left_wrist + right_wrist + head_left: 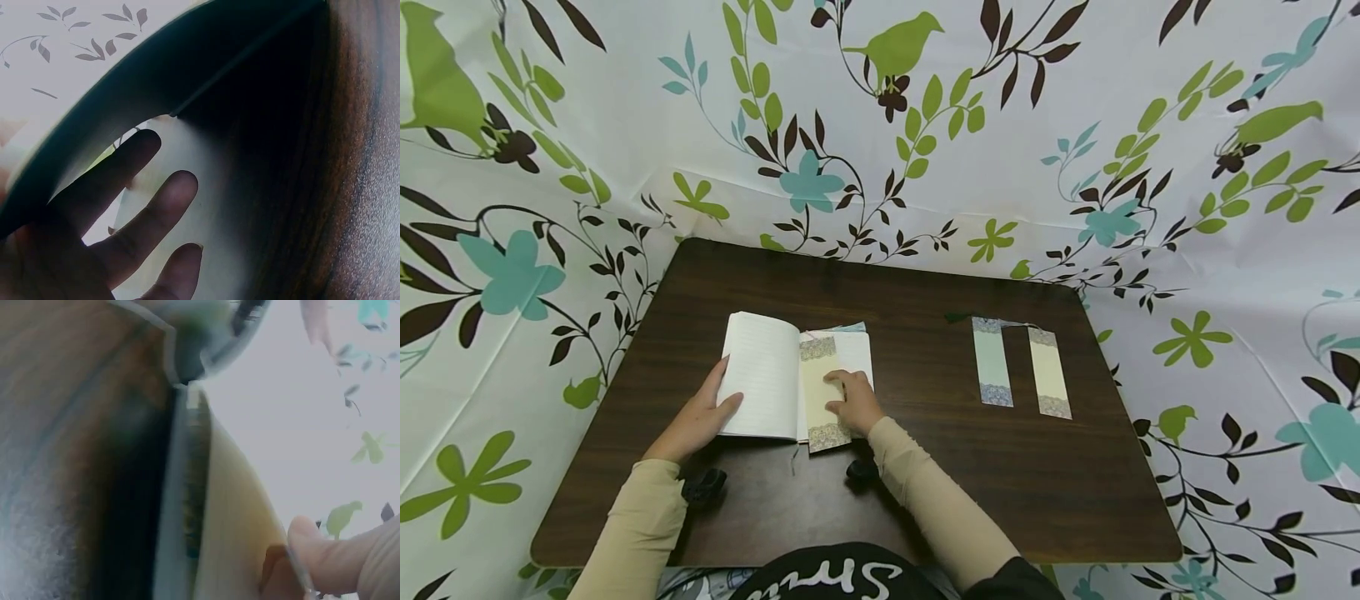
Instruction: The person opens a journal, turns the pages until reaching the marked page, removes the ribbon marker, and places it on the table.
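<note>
An open notebook (760, 375) with lined pages lies on the table, left of its middle. My left hand (696, 417) holds its left edge, thumb over the page. In the left wrist view, the fingers (144, 225) reach under the dark cover. On the right-hand page lies a pale yellow bookmark (818, 387) with patterned ends, its lower end past the page edge. My right hand (855, 407) pinches the bookmark's right edge. In the right wrist view, the thumb (331, 553) lies against a curved yellowish sheet; that view is blurred.
On the right of the dark wooden table (917, 483) lie a green bookmark (992, 362) and another yellow bookmark (1049, 372), side by side. A bluish corner (852, 327) shows behind the notebook's top edge. Patterned cloth (955, 183) surrounds the table.
</note>
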`<action>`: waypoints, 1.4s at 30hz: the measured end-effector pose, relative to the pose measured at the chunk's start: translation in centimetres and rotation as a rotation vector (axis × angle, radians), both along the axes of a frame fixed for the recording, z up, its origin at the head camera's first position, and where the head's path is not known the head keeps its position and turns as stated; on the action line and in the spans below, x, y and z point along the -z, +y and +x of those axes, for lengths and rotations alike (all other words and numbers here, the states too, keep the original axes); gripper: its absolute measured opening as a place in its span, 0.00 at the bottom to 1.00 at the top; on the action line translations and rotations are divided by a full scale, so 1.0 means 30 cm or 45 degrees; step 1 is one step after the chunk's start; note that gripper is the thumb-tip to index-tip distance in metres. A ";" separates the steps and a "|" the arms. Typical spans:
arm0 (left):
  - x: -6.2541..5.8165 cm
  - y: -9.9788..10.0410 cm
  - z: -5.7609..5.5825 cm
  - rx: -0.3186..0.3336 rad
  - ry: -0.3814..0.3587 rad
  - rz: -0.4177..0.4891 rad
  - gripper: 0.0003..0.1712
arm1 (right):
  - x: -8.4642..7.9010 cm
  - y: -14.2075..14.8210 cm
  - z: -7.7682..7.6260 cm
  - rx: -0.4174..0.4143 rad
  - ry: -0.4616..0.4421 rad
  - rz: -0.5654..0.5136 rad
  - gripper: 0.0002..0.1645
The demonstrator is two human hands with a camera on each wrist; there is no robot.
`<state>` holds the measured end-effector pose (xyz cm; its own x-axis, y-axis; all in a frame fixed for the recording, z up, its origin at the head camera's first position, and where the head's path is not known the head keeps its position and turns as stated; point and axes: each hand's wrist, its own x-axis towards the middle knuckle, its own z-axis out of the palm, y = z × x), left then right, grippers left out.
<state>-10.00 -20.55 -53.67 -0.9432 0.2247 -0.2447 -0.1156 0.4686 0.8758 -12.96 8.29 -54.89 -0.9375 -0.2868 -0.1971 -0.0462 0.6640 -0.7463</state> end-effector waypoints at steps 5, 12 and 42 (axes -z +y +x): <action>0.000 -0.006 0.006 0.009 0.009 0.015 0.47 | -0.002 0.078 -0.021 0.009 -0.093 -0.152 0.26; -0.005 -0.003 0.009 0.004 0.002 0.010 0.47 | 0.001 0.237 -0.059 0.152 -0.001 -0.159 0.29; 0.000 -0.005 0.002 -0.009 -0.018 -0.022 0.47 | 0.030 0.682 -0.136 0.510 0.091 0.506 0.29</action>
<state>-9.95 -20.69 -53.68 -0.9412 0.2136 -0.2616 -0.1310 0.4830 0.8657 -17.03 28.77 -55.80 -0.9728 0.1771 -0.1492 0.2257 0.8693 -0.4397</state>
